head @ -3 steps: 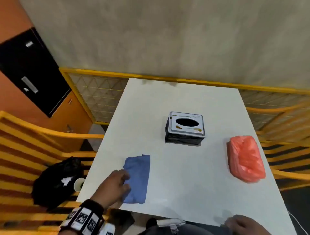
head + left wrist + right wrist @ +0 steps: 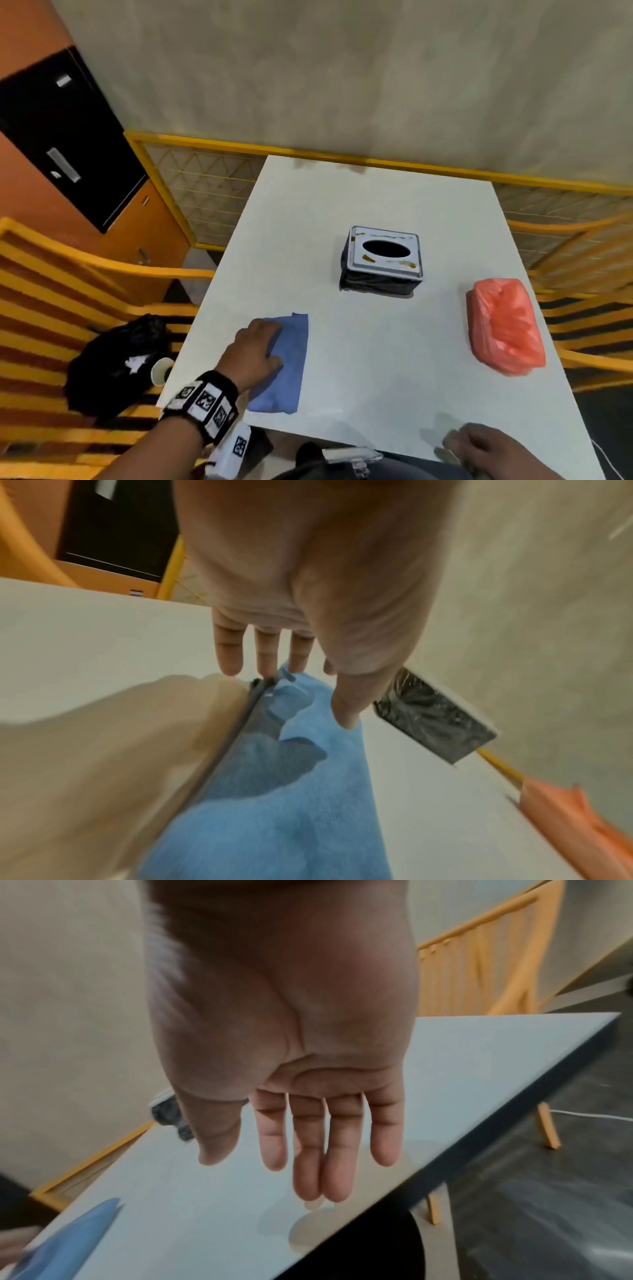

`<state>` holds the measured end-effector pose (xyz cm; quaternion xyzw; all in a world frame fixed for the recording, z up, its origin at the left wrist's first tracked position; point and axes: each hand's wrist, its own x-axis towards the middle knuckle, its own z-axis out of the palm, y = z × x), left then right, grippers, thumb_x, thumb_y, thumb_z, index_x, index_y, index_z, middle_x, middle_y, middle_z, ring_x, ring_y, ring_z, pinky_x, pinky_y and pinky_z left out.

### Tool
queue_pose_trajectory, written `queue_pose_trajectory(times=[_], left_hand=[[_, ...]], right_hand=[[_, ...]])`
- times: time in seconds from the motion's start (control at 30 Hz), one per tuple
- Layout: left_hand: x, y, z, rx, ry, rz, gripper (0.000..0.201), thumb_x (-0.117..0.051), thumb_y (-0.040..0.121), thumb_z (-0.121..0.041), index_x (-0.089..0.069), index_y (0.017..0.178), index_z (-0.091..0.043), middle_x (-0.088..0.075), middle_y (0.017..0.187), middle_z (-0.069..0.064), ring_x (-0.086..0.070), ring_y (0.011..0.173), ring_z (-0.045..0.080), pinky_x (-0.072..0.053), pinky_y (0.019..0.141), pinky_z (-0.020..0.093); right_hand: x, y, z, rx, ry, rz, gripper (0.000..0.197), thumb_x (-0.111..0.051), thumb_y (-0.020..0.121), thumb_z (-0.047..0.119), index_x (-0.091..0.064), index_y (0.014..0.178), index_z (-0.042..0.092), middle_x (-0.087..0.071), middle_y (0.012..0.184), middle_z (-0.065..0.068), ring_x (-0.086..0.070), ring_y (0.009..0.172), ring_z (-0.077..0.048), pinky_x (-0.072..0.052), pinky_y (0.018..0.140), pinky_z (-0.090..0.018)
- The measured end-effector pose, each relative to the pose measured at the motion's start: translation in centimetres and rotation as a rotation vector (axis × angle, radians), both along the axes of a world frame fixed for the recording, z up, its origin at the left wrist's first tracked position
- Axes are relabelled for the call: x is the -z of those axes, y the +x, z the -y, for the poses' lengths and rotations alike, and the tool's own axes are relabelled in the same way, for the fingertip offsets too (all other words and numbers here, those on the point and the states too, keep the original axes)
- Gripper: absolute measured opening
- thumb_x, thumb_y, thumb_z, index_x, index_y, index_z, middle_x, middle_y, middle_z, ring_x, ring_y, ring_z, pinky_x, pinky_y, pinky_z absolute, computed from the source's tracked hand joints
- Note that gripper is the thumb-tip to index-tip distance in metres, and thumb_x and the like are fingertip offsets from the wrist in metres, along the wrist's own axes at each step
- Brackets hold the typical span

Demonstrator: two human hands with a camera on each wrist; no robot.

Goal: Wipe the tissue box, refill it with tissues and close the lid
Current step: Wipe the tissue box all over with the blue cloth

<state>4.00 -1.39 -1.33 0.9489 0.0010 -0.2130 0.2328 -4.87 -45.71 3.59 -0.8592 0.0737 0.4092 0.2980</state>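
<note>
The tissue box (image 2: pixel 382 262), black with a stained grey lid and an empty oval slot, stands mid-table with its lid down. A blue cloth (image 2: pixel 289 366) lies flat near the front left. My left hand (image 2: pixel 260 347) rests over the cloth's left part. In the left wrist view its fingers (image 2: pixel 265 656) are straight above the cloth (image 2: pixel 274 804), gripping nothing. A pink tissue pack (image 2: pixel 505 332) lies on the right. My right hand (image 2: pixel 479 445) hovers at the table's near edge, its fingers (image 2: pixel 308 1150) straight and empty.
The white table (image 2: pixel 376 359) has a yellow railing (image 2: pixel 342 157) behind it. Yellow slatted seating (image 2: pixel 68 274) on the left carries a black bag (image 2: pixel 116 359) and a paper cup (image 2: pixel 161 371). More yellow slats stand at the right.
My left hand has slid forward, further onto the blue cloth. The right hand has come slightly more into view at the near edge.
</note>
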Motion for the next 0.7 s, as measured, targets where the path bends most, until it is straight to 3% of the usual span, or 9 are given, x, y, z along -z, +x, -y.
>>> queue_pose_trajectory(times=[0.07, 0.13, 0.2, 0.23, 0.33, 0.43, 0.53, 0.63, 0.7], left_hand=[[-0.1, 2.3, 1.5, 0.067, 0.083, -0.033, 0.091, -0.065, 0.084, -0.050, -0.016, 0.158, -0.030, -0.025, 0.158, 0.002, -0.034, 0.138, 0.035, -0.042, 0.106, 0.049], [0.2, 3.4, 2.6, 0.114, 0.183, -0.057, 0.099, -0.066, 0.082, -0.053, -0.009, 0.159, -0.030, -0.030, 0.153, 0.005, -0.036, 0.134, 0.038, -0.046, 0.100, 0.050], [0.6, 4.2, 3.0, 0.129, 0.244, -0.112, 0.085, -0.066, 0.081, -0.049, -0.025, 0.153, -0.027, -0.042, 0.141, 0.006, -0.044, 0.126, 0.036, -0.048, 0.094, 0.044], [0.5, 4.6, 3.5, 0.123, 0.203, -0.146, 0.067, -0.065, 0.083, -0.044, -0.039, 0.141, -0.025, -0.050, 0.133, 0.006, -0.050, 0.120, 0.032, -0.048, 0.090, 0.040], [-0.4, 5.1, 5.4, 0.131, -0.016, -0.201, 0.014, -0.058, 0.091, -0.032, -0.053, 0.100, -0.022, -0.059, 0.105, 0.001, -0.059, 0.097, 0.023, -0.042, 0.076, 0.029], [-3.0, 5.6, 8.2, 0.113, -0.287, -0.229, 0.013, -0.064, 0.089, -0.029, -0.054, 0.084, -0.022, -0.059, 0.088, -0.003, -0.057, 0.081, 0.016, -0.041, 0.069, 0.028], [-6.0, 6.3, 11.1, 0.087, -0.565, -0.305, 0.021, -0.071, 0.085, -0.031, -0.061, 0.092, -0.014, -0.067, 0.088, 0.002, -0.064, 0.077, 0.018, -0.050, 0.068, 0.030], [-7.9, 7.8, 13.7, 0.092, -0.850, -0.363, 0.041, -0.073, 0.083, -0.033, -0.065, 0.112, -0.005, -0.073, 0.110, 0.016, -0.070, 0.104, 0.033, -0.056, 0.090, 0.047], [-8.5, 8.8, 14.9, 0.086, -0.930, -0.381, 0.043, -0.073, 0.083, -0.034, -0.064, 0.113, -0.003, -0.072, 0.112, 0.018, -0.069, 0.107, 0.034, -0.052, 0.096, 0.052]], right_hand=[[-2.0, 0.9, -2.0, -0.085, -0.023, 0.105, 0.022, -0.059, 0.088, 0.057, -0.069, 0.088, 0.038, -0.068, 0.083, 0.027, -0.061, 0.090, 0.006, -0.041, 0.075, -0.008], [-3.0, 2.3, -3.2, -0.050, -0.020, 0.148, 0.011, -0.062, 0.090, 0.046, -0.071, 0.091, 0.038, -0.065, 0.080, 0.036, -0.058, 0.085, 0.015, -0.041, 0.075, -0.007], [-3.3, 3.5, -4.3, -0.054, 0.054, 0.149, 0.010, -0.064, 0.089, 0.040, -0.071, 0.096, 0.037, -0.068, 0.087, 0.034, -0.060, 0.087, 0.014, -0.044, 0.077, -0.008], [-3.2, 3.9, -4.6, -0.037, 0.086, 0.150, 0.010, -0.064, 0.090, 0.036, -0.070, 0.099, 0.035, -0.068, 0.088, 0.035, -0.060, 0.087, 0.014, -0.044, 0.076, -0.008], [-3.2, 5.4, -6.4, -0.047, 0.152, 0.164, 0.018, -0.066, 0.090, 0.036, -0.064, 0.108, 0.035, -0.067, 0.085, 0.034, -0.060, 0.082, 0.013, -0.042, 0.072, -0.007], [-2.8, 7.4, -7.5, 0.044, 0.245, 0.156, 0.045, -0.071, 0.081, 0.048, -0.057, 0.122, 0.040, -0.067, 0.106, 0.015, -0.061, 0.097, 0.004, -0.047, 0.088, -0.016], [-3.0, 9.1, -8.1, 0.160, 0.400, 0.143, 0.079, -0.077, 0.070, 0.053, -0.042, 0.139, 0.041, -0.055, 0.131, 0.014, -0.049, 0.123, 0.000, -0.044, 0.104, -0.029], [-3.7, 10.9, -8.4, 0.244, 0.683, 0.109, 0.065, -0.077, 0.080, 0.026, -0.047, 0.137, 0.025, -0.061, 0.133, 0.002, -0.055, 0.125, -0.013, -0.047, 0.103, -0.039], [-3.9, 11.5, -8.3, 0.339, 0.804, 0.094, 0.054, -0.073, 0.081, 0.013, -0.050, 0.130, 0.013, -0.066, 0.125, -0.011, -0.062, 0.116, -0.027, -0.051, 0.097, -0.044]])
